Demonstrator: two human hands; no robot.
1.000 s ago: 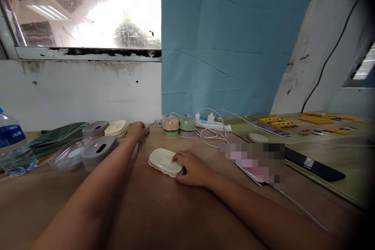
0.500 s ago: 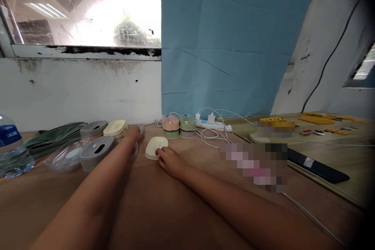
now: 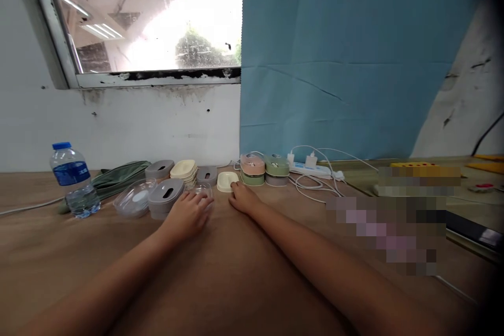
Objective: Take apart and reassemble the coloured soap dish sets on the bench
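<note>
My right hand (image 3: pixel 244 199) has its fingertips pinched on the near right corner of a cream plastic lid (image 3: pixel 226 182) lying on the brown tabletop. My left hand (image 3: pixel 189 215) hovers at the near side of a clear plastic container (image 3: pixel 205 190), fingers spread and slightly bent; part of that container is hidden behind them. Behind it stands a small grey container with a slotted top (image 3: pixel 207 175), just left of the cream lid. A stack of cream lids (image 3: pixel 184 169) and a larger grey slotted container (image 3: pixel 167 194) are left of these.
At the left stand a water bottle (image 3: pixel 74 178), a green pouch (image 3: pixel 122 178) and another clear container (image 3: pixel 136 198). Pink and green round-cornered boxes (image 3: pixel 252 166) sit behind my right hand. A white power strip (image 3: pixel 311 170) with looping cables lies right of them.
My left hand has drawn back from the grey container toward me and opened. The cream lid, with my right hand at it, now lies close beside that container. The view has turned left.
</note>
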